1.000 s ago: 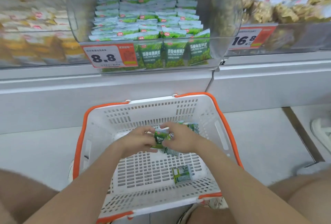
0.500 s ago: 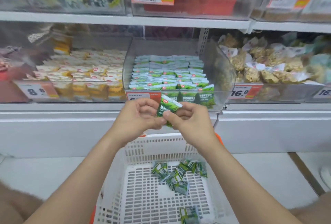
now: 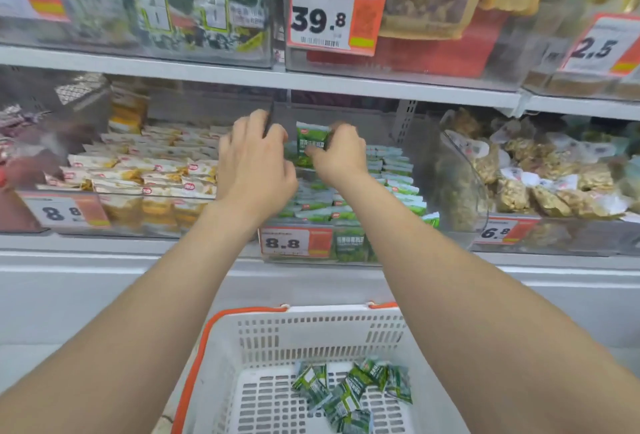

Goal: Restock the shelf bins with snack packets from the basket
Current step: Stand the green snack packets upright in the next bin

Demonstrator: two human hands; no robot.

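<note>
Head view. Green snack packet: white-topped, upright, pinched in right hand grip over the clear middle bin of matching packets. Left hand alongside, fingers curled downward; its grip cannot be told. Near: white basket with loose green packets.

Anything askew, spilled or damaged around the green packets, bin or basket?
Nothing spilled or damaged. Only oddity: green snack packets in the white plastic basket lie jumbled, unlike the neat rows in the clear shelf bin.

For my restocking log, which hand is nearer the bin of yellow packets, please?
Left. The left hand overlaps the right edge of the yellow packets bin; the right hand is farther right, pinching a green packet.
</note>
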